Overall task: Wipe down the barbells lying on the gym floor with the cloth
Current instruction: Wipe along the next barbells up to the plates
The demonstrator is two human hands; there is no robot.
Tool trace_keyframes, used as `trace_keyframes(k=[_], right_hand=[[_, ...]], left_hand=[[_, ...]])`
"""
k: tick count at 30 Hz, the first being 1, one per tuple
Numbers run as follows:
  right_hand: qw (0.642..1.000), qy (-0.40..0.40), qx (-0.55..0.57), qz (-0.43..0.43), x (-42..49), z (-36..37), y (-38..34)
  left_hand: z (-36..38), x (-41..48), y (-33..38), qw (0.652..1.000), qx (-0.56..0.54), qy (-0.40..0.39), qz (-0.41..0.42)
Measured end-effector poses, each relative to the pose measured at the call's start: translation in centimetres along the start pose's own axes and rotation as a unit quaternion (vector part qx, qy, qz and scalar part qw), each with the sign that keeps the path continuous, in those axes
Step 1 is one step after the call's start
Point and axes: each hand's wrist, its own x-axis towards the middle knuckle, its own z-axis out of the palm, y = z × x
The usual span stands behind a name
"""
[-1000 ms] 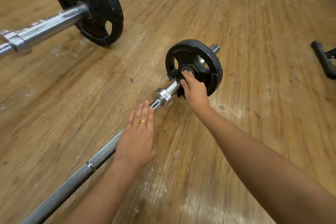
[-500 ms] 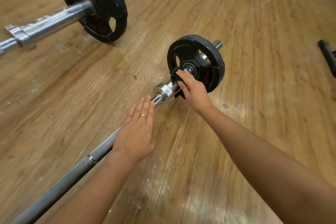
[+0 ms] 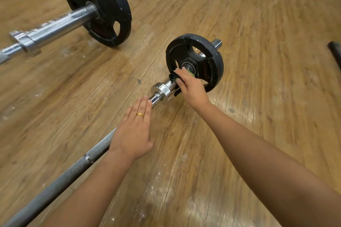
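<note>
The dark, green-edged cloth point(image 3: 173, 77), gripped in the right hand point(image 3: 191, 88), has slid off the black rubber plate point(image 3: 212, 64) hub onto the nearer steel barbell's chrome sleeve point(image 3: 167, 88), toward 1 o'clock, so the sleeve wipe is under way. The left hand point(image 3: 132, 134), fingers flat, steadies the knurled shaft point(image 3: 73, 171). A second barbell point(image 3: 55, 26) waits at 10 o'clock.

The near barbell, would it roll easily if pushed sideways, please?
Probably: the near barbell rests on a round plate on smooth floor. Steel, so likely stiff and heavy. The left hand lying flat on it may steady it.
</note>
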Motion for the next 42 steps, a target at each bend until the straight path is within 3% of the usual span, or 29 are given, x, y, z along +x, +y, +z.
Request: trace_keyframes(k=[5,10,13,19,23,29,34,40,42], right_hand=[[0.997,-0.047,-0.016,-0.066,-0.3,0.1,-0.6],[0.999,-0.016,-0.021,0.02,1.8,0.2,-0.4],[0.999,-0.032,0.0,-0.035,1.2,0.8,-0.3],[0.982,-0.158,-0.057,-0.092,2.2,-1.5,1.5],[0.987,-0.13,-0.003,-0.091,2.1,-1.4,1.8],[0.995,-0.006,0.095,0.0,0.8,-4.8,0.9],[0.992,0.026,0.12,-0.041,-0.3,-9.7,1.3],[0.996,0.03,0.056,-0.068,4.3,-14.1,3.0],[0.997,0.016,0.019,-0.066,6.4,-15.3,3.1]], left_hand=[[0.1,0.3,-0.7,1.0,-0.007,0.01,0.001],[0.2,0.4,-1.0,1.0,0.011,0.002,-0.003],[0.4,0.5,-1.2,1.0,0.018,0.009,-0.007],[-1.3,1.6,0.7,0.998,-0.031,0.006,-0.063],[-3.5,5.8,3.9,0.996,-0.068,0.027,-0.057],[-4.7,10.0,5.8,0.986,0.061,-0.14,-0.071],[-8.5,12.8,5.5,0.929,0.2,-0.312,-0.021],[-9.5,16.3,6.5,0.917,0.176,-0.348,0.09],[-9.6,17.6,6.5,0.927,0.146,-0.326,0.115]])
